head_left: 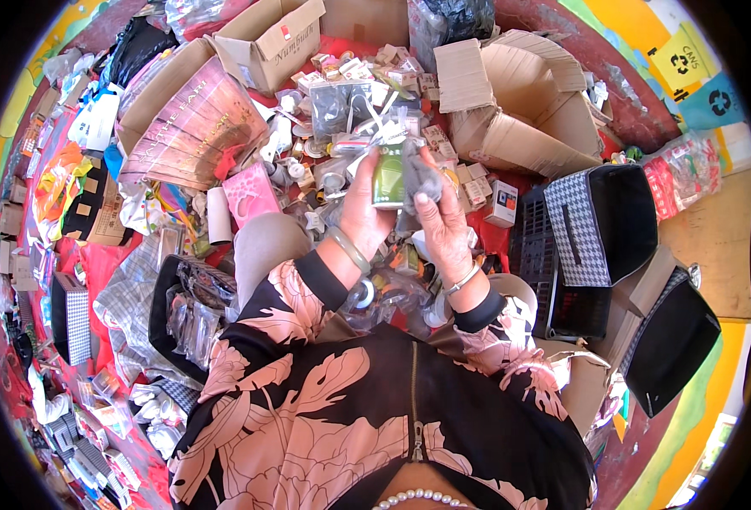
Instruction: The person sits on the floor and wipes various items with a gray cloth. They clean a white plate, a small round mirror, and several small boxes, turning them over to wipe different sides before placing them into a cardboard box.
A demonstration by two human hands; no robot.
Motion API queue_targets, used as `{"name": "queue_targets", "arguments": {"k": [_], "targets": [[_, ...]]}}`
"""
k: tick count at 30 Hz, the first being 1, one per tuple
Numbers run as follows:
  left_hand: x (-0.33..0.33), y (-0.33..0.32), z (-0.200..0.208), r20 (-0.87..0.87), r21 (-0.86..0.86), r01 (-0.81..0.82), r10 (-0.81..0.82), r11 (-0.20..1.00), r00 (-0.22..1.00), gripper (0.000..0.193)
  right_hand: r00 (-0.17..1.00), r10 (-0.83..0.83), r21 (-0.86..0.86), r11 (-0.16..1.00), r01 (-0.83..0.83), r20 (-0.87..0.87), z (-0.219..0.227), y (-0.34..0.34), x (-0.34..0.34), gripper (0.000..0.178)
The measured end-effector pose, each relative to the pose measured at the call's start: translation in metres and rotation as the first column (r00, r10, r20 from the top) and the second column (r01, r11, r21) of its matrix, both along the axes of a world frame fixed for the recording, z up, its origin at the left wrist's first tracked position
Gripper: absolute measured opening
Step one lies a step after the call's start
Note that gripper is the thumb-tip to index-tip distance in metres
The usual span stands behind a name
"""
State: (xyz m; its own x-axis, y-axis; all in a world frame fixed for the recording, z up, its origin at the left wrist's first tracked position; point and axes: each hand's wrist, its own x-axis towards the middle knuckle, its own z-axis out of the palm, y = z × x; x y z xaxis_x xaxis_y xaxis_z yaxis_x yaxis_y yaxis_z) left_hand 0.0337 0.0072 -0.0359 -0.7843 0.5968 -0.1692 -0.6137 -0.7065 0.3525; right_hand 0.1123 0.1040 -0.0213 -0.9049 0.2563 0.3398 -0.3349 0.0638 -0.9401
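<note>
My left hand [364, 212] is closed around a green cylindrical container [388, 180] with a white top end, lifted over the pile in front of me. A grey cloth [421, 177] is gripped in my right hand [445, 228] and lies against the container's right side. Part of the cloth is hidden behind my right fingers. Beneath both hands spreads a heap of small boxes [475, 189], jars and plastic wrappings. A clear bag with dark contents [340, 109] lies just beyond the container.
Open cardboard boxes stand at the back left [265, 51] and back right [524, 102]. To the right are a black crate [546, 255] and a houndstooth-patterned fabric bin [601, 223]. On the left lie a pink patterned box [250, 194] and a black bin of plastic packets [190, 314].
</note>
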Motion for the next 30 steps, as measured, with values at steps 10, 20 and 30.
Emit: {"name": "queue_targets", "arguments": {"k": [10, 20, 30], "targets": [[-0.02, -0.011, 0.007, 0.016, 0.174, 0.048, -0.051, 0.984, 0.999, 0.05, 0.944, 0.331, -0.068, 0.942, -0.33, 0.012, 0.029, 0.04, 0.015, 0.033], [-0.011, -0.006, -0.006, 0.024, 0.455, 0.309, -0.359, 0.835, 0.933, 0.058, 0.981, -0.108, -0.385, 0.922, 0.038, -0.162, 0.03, 0.048, 0.008, 0.07], [0.026, -0.003, -0.011, -0.495, -0.234, 0.262, -0.346, 0.936, 0.797, 0.037, 0.976, -0.202, -0.038, 0.978, 0.206, 0.084, 0.004, 0.033, -0.007, 0.028]]}}
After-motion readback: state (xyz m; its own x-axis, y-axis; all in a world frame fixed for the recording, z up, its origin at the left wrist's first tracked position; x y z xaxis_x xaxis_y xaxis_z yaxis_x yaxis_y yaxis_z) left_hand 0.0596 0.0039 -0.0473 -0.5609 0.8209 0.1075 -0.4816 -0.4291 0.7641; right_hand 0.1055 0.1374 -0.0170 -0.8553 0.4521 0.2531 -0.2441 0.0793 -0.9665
